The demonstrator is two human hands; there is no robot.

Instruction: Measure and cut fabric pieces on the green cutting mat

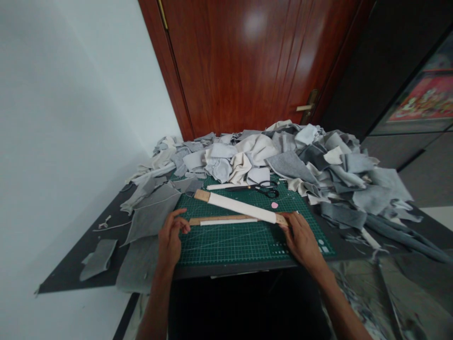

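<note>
Upper ruler (201, 195): bare wood ends, matt | white strip (240, 208) on it: smooth, matt, cloth-like | lower ruler (219, 219): wood, matt | cutting mat (226, 245): plastic-looking, matt | scissors (258, 187): dark, material unclear | scrap heap (255, 148): cloth, matt, creased, some felt-like | worktop (81, 255): smooth, matt | door (244, 71): glossy wood grain | door handle (304, 108): metal, dull sheen | wall (71, 118): smooth, matt

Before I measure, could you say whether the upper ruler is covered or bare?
Partly covered: white fabric hides the upper wooden ruler except at both ends.

Markings on the lower ruler (221, 219) are too small to read; the upper edge cuts off the door (244, 71).
</note>
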